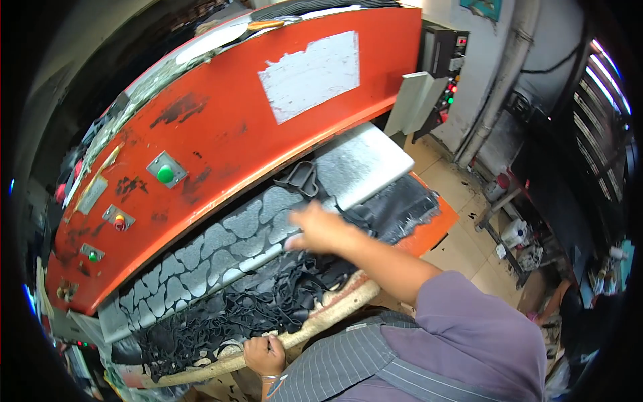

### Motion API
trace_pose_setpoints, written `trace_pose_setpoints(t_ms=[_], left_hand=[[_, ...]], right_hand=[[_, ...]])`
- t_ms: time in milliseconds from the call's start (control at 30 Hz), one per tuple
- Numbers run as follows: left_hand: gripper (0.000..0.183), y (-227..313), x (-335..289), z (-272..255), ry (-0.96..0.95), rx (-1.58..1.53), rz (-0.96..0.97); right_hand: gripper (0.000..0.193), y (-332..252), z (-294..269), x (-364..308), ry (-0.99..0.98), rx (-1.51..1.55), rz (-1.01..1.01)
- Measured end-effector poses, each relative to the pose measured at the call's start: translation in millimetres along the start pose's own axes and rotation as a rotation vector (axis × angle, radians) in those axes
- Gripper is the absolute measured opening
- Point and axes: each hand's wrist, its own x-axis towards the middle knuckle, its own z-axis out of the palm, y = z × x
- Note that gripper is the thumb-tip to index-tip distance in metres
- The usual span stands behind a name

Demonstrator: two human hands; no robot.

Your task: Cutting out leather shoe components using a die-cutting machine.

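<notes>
My right hand (316,228) reaches over the pale cutting board (365,161), thumb and forefinger apart, at the black sheet cut through with rows of curved shapes (231,234). Grey surface shows through the cut-outs, and nothing is plainly held in that hand. Just beyond it, a dark metal cutting die (301,177) stands on the sheet by the machine. My left hand (264,355) is closed at the worn, padded front edge (341,298) of the bench; what its curled fingers hold, if anything, is hidden. Tangled black offcuts (234,315) lie between the board and this edge.
A large orange press beam (234,127) spans the far side, carrying a green button (165,174) and a red one (120,222). Black sheet material (402,204) lies at the right end. A control box (445,87) and a grey pipe (499,87) stand farther right.
</notes>
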Motion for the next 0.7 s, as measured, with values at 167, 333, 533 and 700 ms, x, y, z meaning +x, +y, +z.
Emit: trace_pose_setpoints(t_ms=[167, 333, 533, 700], left_hand=[[0.014, -7.7, -8.6, -4.1, -0.024, -0.006, 0.059], [0.005, 12.5, 1.0, -11.7, -0.059, -0.127, -0.065], [0.019, 11.0, -1.0, -17.1, -0.047, -0.268, -0.219], [0.064, 21.5, 34.7, -19.0, -0.005, -0.866, -0.45]], right_hand=[[0.079, 45.4, -8.9, 97.2, 0.148, -0.207, 0.22], [0.067, 79.5, -13.2, 106.7, 0.127, -0.151, 0.132], [0.04, 21.6, -8.0, 49.0, 0.396, 0.179, -0.478], [0.039, -50.6, 24.5, -11.8, 0.088, 0.482, -0.821]])
